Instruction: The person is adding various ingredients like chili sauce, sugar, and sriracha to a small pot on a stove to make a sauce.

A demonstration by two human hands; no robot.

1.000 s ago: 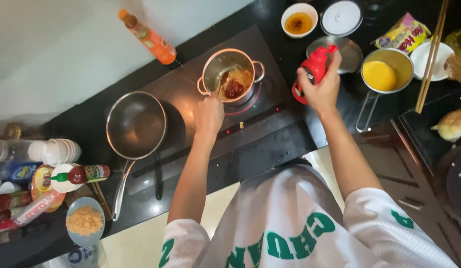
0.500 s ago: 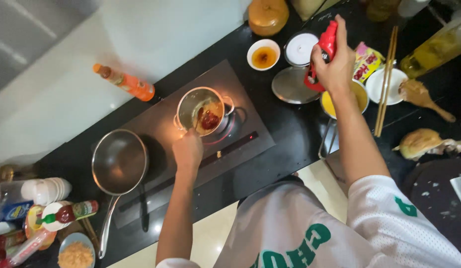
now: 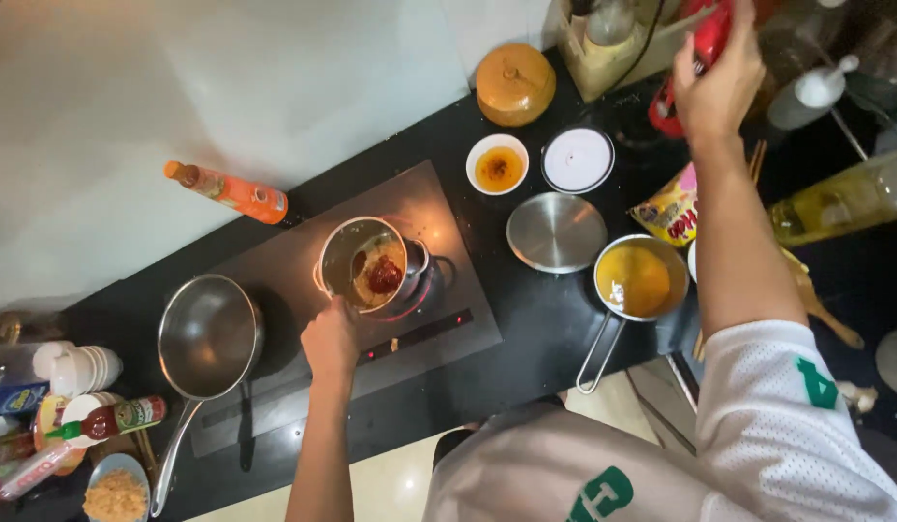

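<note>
Meanwhile, left hand (image 3: 331,340) grips pot (image 3: 357,263); right hand (image 3: 719,82) lifts red bottle (image 3: 705,43).

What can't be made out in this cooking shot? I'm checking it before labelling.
Head view only:
- Red bottle: mostly covered by the right hand; top cut by the frame edge.
- Small pot handle: hidden under the left hand.
- Jars at far left: cropped, too small.

My one view sits on the head, looking steeply down from well above the black worktop (image 3: 526,319), with the hob (image 3: 303,290) near centre and my shirt at the bottom edge.
</note>
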